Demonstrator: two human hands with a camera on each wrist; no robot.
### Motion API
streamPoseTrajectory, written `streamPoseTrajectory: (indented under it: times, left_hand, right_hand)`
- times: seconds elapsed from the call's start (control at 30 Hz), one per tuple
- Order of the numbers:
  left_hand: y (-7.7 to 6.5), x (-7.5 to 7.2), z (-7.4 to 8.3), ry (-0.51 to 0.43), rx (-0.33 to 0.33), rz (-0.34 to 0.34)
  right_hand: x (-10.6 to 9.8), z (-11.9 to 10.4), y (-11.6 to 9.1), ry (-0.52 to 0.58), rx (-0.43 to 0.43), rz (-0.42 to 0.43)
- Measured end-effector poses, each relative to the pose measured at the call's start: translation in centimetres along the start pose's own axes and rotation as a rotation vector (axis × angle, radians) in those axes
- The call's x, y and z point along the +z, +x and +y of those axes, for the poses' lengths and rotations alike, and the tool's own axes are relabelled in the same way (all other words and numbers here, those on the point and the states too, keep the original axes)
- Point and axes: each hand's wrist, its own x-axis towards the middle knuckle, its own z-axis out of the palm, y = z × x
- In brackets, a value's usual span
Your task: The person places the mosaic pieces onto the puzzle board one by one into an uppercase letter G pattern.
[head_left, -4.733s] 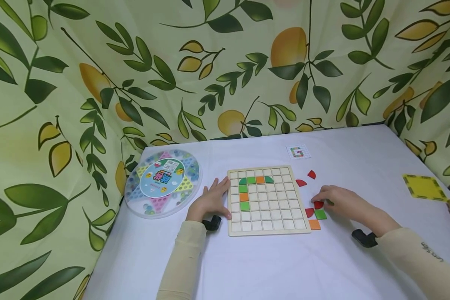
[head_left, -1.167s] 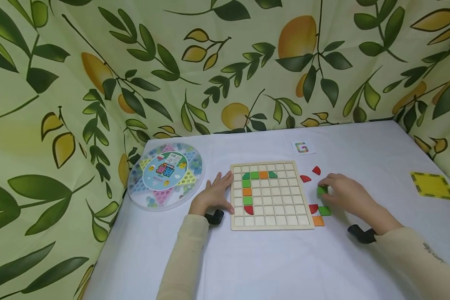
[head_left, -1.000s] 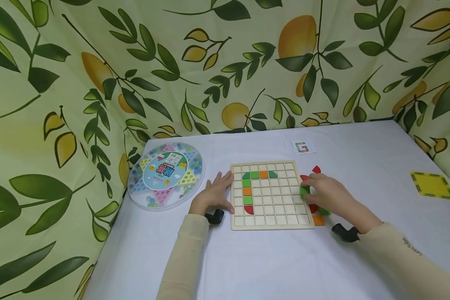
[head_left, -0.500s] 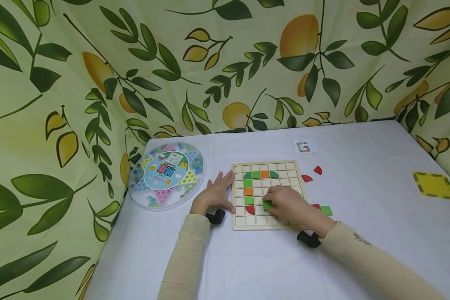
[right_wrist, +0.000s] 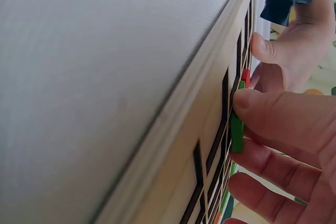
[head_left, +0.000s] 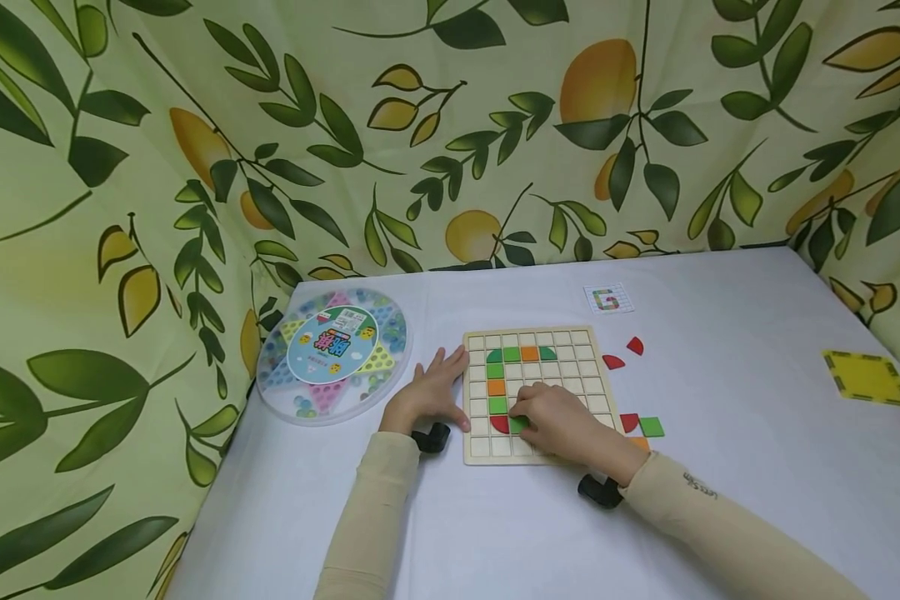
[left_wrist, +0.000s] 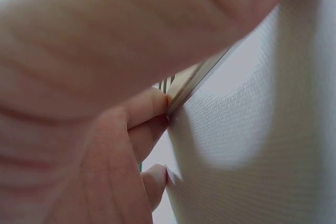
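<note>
A wooden grid board (head_left: pixel 562 450) lies on the white table. Green, orange and red tiles sit in its cells, forming a top row and a left column. My left hand (head_left: pixel 429 396) rests at the board's left edge with fingers spread, and its fingertips touch that edge in the left wrist view. My right hand (head_left: pixel 562 421) pinches a green square tile (right_wrist: pixel 238 129) between thumb and fingers. In the head view this tile is at the cell just right of the red quarter-round tile (head_left: pixel 499 424), partly covered by the fingers.
Beside the board's right edge lie red quarter-round tiles (head_left: pixel 635 345), a green square tile (head_left: pixel 652 427) and an orange tile (head_left: pixel 640 444). A small pattern card (head_left: pixel 609 298) lies behind. A round marble game box (head_left: pixel 330 354) stands left, a yellow rectangle (head_left: pixel 867 377) far right.
A red quarter-round tile has been added at the foot of the left column. My right hand picked up a green square and carried it left onto the board. The left hand stays.
</note>
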Motion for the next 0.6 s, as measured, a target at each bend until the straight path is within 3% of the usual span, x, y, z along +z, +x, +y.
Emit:
streamPoseTrajectory:
  times: [0.2, 0.33, 0.47, 0.6]
  left_hand:
    - [0.2, 0.1, 0.0, 0.019, 0.000, -0.002]
    - [0.2, 0.1, 0.0, 0.008, -0.005, -0.005]
    - [0.2, 0.1, -0.1, 0.000, -0.008, -0.009]
    - [0.2, 0.0, -0.1, 0.004, -0.013, -0.010]
  right_hand:
    - [0.0, 0.2, -0.1, -0.014, -0.004, -0.014]
    - [-0.7, 0.8, -0.8, 0.039, 0.024, 0.002]
    - [-2.1, 2.1, -2.5, 0.099, 0.110, 0.062]
    - [-2.9, 3.7, -5.0, 0.104, 0.142, 0.087]
